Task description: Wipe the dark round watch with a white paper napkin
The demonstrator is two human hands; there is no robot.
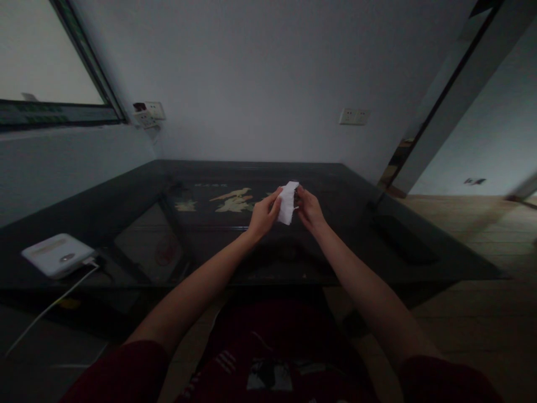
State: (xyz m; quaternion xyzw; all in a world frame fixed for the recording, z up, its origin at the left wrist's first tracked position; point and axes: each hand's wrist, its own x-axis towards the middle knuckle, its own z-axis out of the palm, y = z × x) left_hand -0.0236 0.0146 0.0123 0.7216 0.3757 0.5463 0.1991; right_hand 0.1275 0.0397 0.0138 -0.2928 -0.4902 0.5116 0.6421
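A small piece of white paper (287, 202), folded or several layers thick, is held up over the dark glossy table (260, 260). Its right edge looks ragged, with a thin bit sticking out. My left hand (264, 214) pinches the paper from the left, thumb on the near face. At the ragged edge, my right hand (310, 208) has its fingers curled closed against the paper; its fingertips are partly in shadow.
A white box-shaped device (59, 252) with a white cable (50, 307) sits at the table's left. A dark flat object (403, 239) lies on the right side. Wall sockets (354, 116) are behind the table, and a window (50, 56) is at upper left.
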